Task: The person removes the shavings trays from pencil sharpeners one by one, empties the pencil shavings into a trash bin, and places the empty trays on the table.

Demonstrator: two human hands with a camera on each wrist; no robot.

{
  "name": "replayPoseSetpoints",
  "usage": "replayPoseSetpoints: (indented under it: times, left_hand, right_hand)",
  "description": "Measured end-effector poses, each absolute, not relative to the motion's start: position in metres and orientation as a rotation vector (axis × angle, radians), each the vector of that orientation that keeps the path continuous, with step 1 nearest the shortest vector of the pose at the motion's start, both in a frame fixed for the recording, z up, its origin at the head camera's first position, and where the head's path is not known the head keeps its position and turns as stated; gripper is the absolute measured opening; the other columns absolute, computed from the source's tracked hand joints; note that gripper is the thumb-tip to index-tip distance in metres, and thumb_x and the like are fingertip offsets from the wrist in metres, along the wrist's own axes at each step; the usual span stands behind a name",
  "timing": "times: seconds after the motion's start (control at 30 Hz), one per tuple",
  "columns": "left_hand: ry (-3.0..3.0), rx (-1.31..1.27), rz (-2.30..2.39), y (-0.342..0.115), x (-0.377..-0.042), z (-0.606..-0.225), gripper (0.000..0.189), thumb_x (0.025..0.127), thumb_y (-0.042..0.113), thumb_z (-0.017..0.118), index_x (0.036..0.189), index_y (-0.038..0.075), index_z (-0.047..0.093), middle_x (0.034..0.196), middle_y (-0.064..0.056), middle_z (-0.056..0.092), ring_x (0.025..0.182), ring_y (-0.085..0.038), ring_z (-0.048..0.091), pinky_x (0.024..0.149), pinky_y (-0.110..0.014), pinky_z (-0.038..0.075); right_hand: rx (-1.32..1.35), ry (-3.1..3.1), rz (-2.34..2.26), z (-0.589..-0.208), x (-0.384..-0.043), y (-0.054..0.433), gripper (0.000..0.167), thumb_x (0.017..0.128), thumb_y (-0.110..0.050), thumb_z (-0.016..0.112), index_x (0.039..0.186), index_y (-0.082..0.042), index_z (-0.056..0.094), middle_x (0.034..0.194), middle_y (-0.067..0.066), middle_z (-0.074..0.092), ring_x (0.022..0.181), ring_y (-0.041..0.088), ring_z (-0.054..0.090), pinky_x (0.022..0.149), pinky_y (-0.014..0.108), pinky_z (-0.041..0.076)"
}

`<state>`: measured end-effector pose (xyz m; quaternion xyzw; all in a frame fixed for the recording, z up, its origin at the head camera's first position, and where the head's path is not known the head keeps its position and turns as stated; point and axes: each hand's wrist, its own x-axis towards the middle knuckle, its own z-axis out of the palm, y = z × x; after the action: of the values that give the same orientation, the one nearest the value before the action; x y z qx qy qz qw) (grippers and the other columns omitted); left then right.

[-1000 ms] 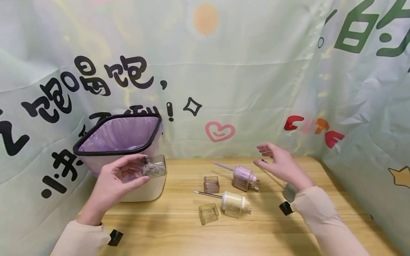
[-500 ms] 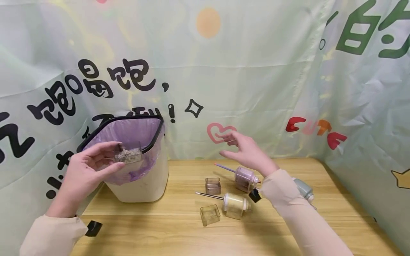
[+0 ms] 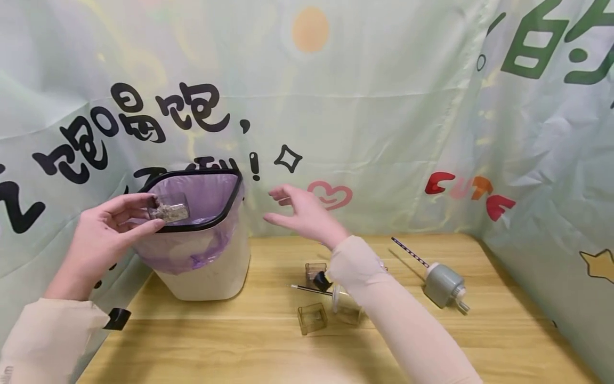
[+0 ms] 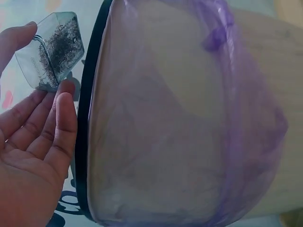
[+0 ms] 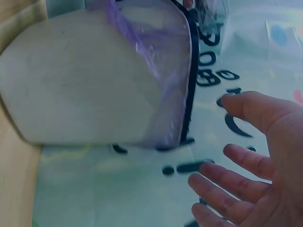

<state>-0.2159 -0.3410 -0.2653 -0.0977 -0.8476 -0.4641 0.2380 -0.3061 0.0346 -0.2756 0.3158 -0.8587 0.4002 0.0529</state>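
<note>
My left hand [image 3: 103, 229] pinches a small clear shavings box [image 3: 174, 210] between thumb and fingers. Grey pencil shavings lie in the box, seen closely in the left wrist view [image 4: 66, 42]. It is held at the near rim of a white trash bin [image 3: 211, 274] with a black rim and purple bag. To the right of the bin, my right hand [image 3: 307, 216] hovers in the air with fingers spread and nothing in them. The right wrist view shows that hand [image 5: 270, 175] apart from the bin.
A grey pencil sharpener [image 3: 443, 285] with a pencil [image 3: 410, 252] in it lies at the right. A yellow sharpener [image 3: 342, 309] is partly behind my right sleeve, which mostly hides the purple one. Two drawers, brownish [image 3: 315, 271] and yellowish [image 3: 312, 319], lie beside them.
My left hand has carried the shavings box leftward and up to the bin's rim. My right hand has swept left from above the grey sharpener toward the bin.
</note>
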Motion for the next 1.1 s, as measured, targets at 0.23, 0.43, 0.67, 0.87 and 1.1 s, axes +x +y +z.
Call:
replayPoseSetpoints:
  times: [0.23,0.43,0.67,0.87,1.1]
  left_hand:
    - [-2.361,-0.259,-1.276,-0.35,-0.226,-0.255,0.05,0.091,0.002,0.085,0.138,0.009,0.068,0.107,0.026,0.078,0.088,0.005,0.076,0.071,-0.009,0.058]
    - [-2.398,-0.226,-1.276,-0.354,-0.235,-0.248,0.05,0.091,0.006,0.086,0.137,0.013,0.069,0.1,0.028,0.078,0.087,0.008,0.073,0.069,-0.008,0.055]
    - [-2.488,-0.154,-1.146,-0.357,-0.243,-0.243,0.052,0.091,0.021,0.089,0.138,0.02,0.068,0.092,0.034,0.074,0.086,0.013,0.069,0.064,-0.009,0.05]
    - [-2.548,-0.162,-0.942,-0.359,-0.248,-0.239,0.056,0.088,0.031,0.092,0.137,0.019,0.068,0.087,0.039,0.069,0.083,0.017,0.066,0.065,-0.007,0.05]
    - [-2.6,-0.186,-0.639,-0.357,-0.254,-0.231,0.066,0.082,0.044,0.095,0.138,0.019,0.07,0.097,0.002,0.083,0.077,0.022,0.055,0.062,-0.01,0.044]
  right_hand:
    - [1.021,-2.58,1.155,-0.267,-0.305,-0.01,0.061,0.103,-0.039,0.073,0.153,-0.01,0.053,0.157,0.006,0.059,0.142,0.026,0.059,0.122,0.041,0.048]
    - [0.972,-2.6,1.105,-0.265,-0.302,-0.039,0.062,0.104,-0.049,0.067,0.153,-0.013,0.054,0.158,0.005,0.057,0.149,0.025,0.052,0.127,0.041,0.041]
    - [0.932,-2.62,1.06,-0.269,-0.298,-0.053,0.062,0.105,-0.05,0.066,0.152,-0.011,0.057,0.158,0.006,0.057,0.153,0.026,0.049,0.13,0.036,0.039]
    - [0.891,-2.615,1.07,-0.271,-0.295,-0.058,0.059,0.104,-0.049,0.067,0.147,-0.009,0.06,0.153,0.006,0.059,0.148,0.025,0.053,0.126,0.035,0.043]
    - [0.867,-2.617,1.062,-0.273,-0.295,-0.059,0.06,0.104,-0.051,0.067,0.146,-0.01,0.061,0.151,0.005,0.061,0.146,0.024,0.055,0.124,0.033,0.045]
